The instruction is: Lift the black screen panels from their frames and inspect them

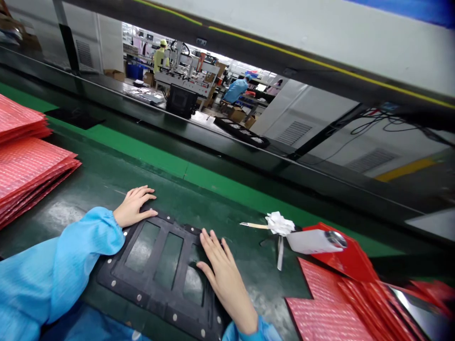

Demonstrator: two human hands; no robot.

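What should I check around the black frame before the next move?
1. Black frame lying on the green table: ok.
2. Left hand at the frame's far left corner, right hand at its right side: ok.
3. Whole frame unobscured: not ok; the right hand covers part.
4. Pale-handled tool apart from the frame: ok.
5. White bottle shut: cannot tell.
6. Red bubble wrap on both sides, apart from the frame: ok.

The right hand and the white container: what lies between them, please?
In the head view, a grey strip and crumpled white material lie between the right hand and white container.
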